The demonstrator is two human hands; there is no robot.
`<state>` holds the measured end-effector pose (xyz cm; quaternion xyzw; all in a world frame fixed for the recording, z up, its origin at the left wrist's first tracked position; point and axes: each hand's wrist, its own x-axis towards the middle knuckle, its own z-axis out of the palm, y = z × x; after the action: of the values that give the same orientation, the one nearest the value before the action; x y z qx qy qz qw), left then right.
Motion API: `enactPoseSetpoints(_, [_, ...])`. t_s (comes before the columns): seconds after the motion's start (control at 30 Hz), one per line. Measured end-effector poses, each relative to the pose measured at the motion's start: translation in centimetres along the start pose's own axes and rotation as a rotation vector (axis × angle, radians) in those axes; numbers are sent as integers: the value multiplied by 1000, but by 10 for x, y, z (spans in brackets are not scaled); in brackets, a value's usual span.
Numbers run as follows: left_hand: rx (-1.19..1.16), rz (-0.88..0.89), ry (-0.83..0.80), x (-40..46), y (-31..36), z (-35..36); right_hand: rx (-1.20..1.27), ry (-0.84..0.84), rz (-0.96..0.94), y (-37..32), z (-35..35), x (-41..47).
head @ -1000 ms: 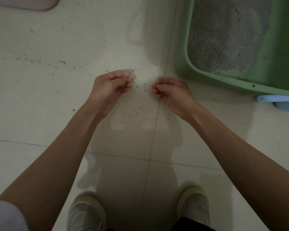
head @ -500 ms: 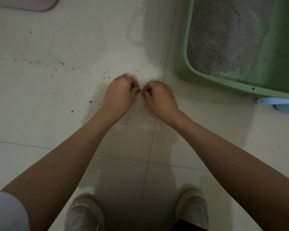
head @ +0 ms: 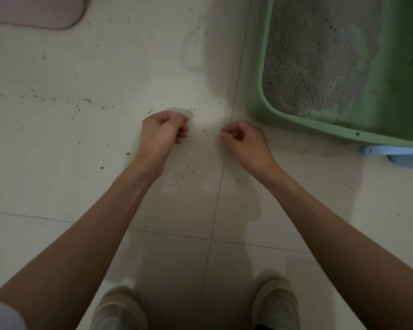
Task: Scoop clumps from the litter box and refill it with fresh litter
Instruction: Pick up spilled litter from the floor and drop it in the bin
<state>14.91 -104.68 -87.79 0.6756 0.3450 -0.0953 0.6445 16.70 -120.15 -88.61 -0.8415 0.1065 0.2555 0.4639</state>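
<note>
The left hand (head: 163,131) hangs over the tiled floor (head: 57,163) with its fingers curled in toward the palm; whether it pinches a few grains cannot be told. The right hand (head: 243,139) is curled the same way just to its right, thumb meeting fingertips, with a small gap of floor between the two hands. Nothing large is held by either.

Scattered litter grains (head: 191,167) lie on the tiles under and between the hands, with more specks trailing toward the floor's left side. The green litter box (head: 303,126) sits at the upper right, near the right hand but not touching it, its grey litter (head: 308,60) thin enough that bare green shows along the near wall. A blue plastic piece (head: 396,156) pokes out below the box's near edge, possibly a scoop, and a pink mat (head: 38,13) lies at the top left corner.

The step looks like gathering spilled grains. It would go best by sweeping them together with flat fingers into one heap before lifting, then carrying the heap low over the box rim.

Half a second ago the two hands were pressed knuckle to knuckle; now they have drawn apart and lifted slightly, much as they stood a second ago.
</note>
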Motion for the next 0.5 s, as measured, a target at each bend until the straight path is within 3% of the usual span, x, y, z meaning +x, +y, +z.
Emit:
enactPoseSetpoints(0.13, [581, 237, -13, 4, -4, 14, -359, 8, -157, -1, 9, 9])
enactPoseSetpoints(0.37, [859, 544, -95, 11, -22, 22, -487, 3, -214, -2, 12, 8])
enactPoseSetpoints(0.43, [881, 552, -108, 12, -19, 24, -427, 27, -172, -4, 11, 8])
enactPoseSetpoints(0.5, [905, 546, -130, 14, -17, 25, -119, 123, -5, -7, 10, 7])
